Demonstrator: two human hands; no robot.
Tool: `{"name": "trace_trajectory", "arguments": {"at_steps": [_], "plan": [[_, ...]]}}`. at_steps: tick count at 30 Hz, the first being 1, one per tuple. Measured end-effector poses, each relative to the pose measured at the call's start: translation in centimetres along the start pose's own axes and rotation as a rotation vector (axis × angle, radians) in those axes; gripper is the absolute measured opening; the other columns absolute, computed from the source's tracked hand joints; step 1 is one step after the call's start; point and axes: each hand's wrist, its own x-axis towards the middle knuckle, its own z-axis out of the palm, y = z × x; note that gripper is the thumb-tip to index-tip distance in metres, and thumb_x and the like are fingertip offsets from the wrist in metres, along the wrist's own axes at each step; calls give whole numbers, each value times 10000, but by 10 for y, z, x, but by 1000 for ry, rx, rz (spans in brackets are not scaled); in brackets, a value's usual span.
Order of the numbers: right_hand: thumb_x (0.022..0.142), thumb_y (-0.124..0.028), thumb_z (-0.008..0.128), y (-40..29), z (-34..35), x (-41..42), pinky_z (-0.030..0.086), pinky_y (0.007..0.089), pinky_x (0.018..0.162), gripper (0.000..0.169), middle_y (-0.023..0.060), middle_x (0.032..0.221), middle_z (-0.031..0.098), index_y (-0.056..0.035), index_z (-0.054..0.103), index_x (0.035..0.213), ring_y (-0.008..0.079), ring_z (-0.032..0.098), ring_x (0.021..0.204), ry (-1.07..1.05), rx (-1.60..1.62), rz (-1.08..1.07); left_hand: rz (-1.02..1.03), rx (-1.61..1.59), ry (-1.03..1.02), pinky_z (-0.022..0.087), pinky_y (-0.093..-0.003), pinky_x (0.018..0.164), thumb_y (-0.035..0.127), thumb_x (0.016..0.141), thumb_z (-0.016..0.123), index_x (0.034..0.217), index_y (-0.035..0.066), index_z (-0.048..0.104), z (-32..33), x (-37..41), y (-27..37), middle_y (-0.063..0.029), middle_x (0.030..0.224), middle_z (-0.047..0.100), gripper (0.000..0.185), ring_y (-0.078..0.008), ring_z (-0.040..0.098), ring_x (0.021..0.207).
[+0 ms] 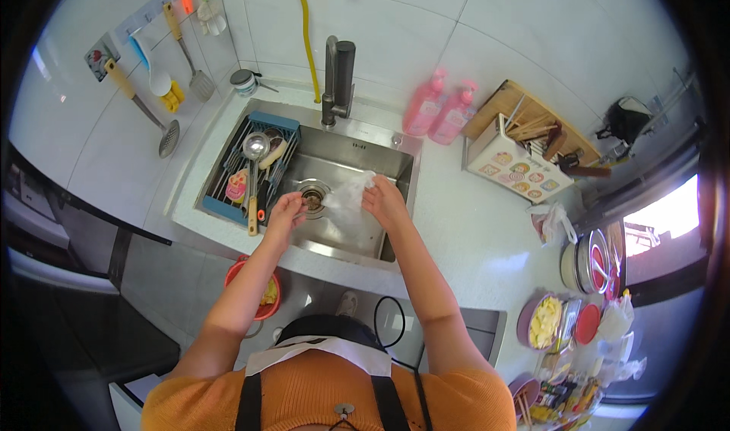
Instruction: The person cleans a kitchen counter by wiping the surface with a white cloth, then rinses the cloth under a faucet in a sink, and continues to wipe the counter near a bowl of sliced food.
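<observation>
A thin, translucent plastic bag (347, 198) hangs over the stainless steel sink (365, 160), its top gathered in the fingers of my right hand (386, 201). My left hand (287, 214) is over the near left part of the sink, fingers curled, beside the drain strainer (313, 197); whether anything small is between those fingers I cannot tell. To its left is a blue-ended drain rack (225, 208) in the sink. A ladle (256, 146), a pink and yellow sponge (236, 184) and a black-handled utensil (263, 200) lie in it.
A faucet (337, 83) stands behind the sink, near two pink pump bottles (423, 109). A utensil holder (516, 163) is on the right counter. Farther right sits a bowl of pale cut food (544, 322). Below the counter is a red bucket (276, 303). Spatulas (199, 83) hang left.
</observation>
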Motion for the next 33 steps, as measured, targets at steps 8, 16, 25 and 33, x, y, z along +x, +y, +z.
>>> {"name": "trace_trajectory", "arguments": {"at_steps": [8,16,25,33], "plan": [[848,-250,470,-24,-56,3,453,282,652,123,13,834,548,-138,485,898,159,565,767,183,158,-90,132,207,18,429,-250,760,247,859,535,1101,102,512,44,105,35,-12,1033,560,283,-114,533,904],[836,-229,488,-7,-74,-9,433,246,617,88,-2,795,549,-149,488,873,126,542,700,321,208,-124,222,349,-81,405,-246,725,293,854,540,1110,77,510,98,210,63,-1,973,537,337,-91,499,862],[866,-167,438,11,-47,-28,456,250,601,72,6,760,547,-116,478,897,115,539,644,457,345,-200,320,304,-197,377,-305,864,301,861,536,1297,32,344,117,304,62,-73,1222,444,547,-162,470,1017],[872,-183,416,25,-55,-45,496,280,649,160,74,868,608,-57,508,913,174,606,757,505,333,-277,303,229,-41,491,-254,672,241,842,543,1288,12,325,143,294,73,-90,1036,498,546,-175,557,867]]}}
